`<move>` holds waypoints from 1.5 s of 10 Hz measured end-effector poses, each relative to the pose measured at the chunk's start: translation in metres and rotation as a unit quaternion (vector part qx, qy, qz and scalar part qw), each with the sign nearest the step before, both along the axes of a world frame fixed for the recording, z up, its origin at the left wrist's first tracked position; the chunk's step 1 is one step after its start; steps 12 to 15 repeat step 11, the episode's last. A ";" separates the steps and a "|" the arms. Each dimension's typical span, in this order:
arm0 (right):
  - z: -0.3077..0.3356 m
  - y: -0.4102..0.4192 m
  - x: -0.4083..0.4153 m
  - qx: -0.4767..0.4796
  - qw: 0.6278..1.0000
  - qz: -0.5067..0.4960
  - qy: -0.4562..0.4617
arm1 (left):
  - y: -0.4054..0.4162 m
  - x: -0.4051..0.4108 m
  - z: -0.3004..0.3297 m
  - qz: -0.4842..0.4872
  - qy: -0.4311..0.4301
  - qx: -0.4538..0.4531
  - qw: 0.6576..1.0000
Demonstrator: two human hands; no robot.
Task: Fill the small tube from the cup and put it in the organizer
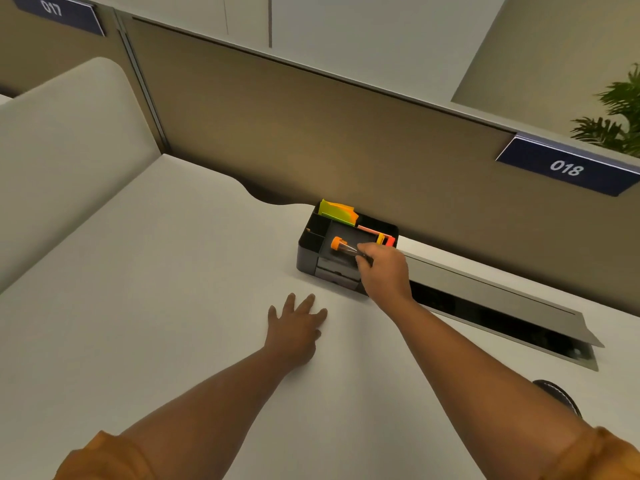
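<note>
Tube: we hold the small tube by its bottom end in our right hand, orange cap pointing away from the wrist. It lies nearly level over the middle tray of the organizer, probably so it can be laid flat there; whether it already touches the tray floor we cannot tell.
Right grip: fingers closed on the tube's lower end, pinching from the side nearest us. The arm reaches out almost straight towards the organizer's front right corner, wrist slightly bent down.
Left grip: our left hand lies flat and spread on the bench in front of the organizer, holding nothing; we judge it steadies us while we lean forward.
Organizer: black, set against the partition, with yellow and orange notes standing in its back compartment.
Cup: not in view.
Stage: we judge the filling finished and the placing nearly done; letting go remains.
</note>
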State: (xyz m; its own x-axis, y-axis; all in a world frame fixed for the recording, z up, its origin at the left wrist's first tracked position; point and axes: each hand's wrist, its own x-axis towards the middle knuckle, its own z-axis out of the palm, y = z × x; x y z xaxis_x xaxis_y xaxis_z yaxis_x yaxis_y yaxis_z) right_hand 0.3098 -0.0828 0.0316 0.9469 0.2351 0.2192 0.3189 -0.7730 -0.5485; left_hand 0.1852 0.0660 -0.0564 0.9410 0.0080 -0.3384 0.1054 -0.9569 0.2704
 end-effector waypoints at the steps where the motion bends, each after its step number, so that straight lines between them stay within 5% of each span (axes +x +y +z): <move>1: -0.004 0.004 0.002 -0.009 1.000 0.011 0.002 | 0.000 0.004 0.000 0.001 0.002 0.000 1.000; 6: -0.006 0.003 -0.005 0.006 0.998 0.011 0.066 | 0.000 0.004 0.005 0.002 0.012 -0.008 1.000; 9: -0.008 -0.005 -0.021 -0.001 1.000 -0.005 0.023 | 0.005 0.007 0.015 0.021 0.033 -0.036 0.999; 11: 0.006 -0.019 -0.057 -0.023 0.999 0.003 -0.024 | -0.007 0.005 0.061 0.026 -0.159 -0.040 0.986; 15: 0.006 -0.019 -0.057 -0.023 0.999 0.003 -0.024 | -0.007 0.005 0.061 0.026 -0.159 -0.040 0.986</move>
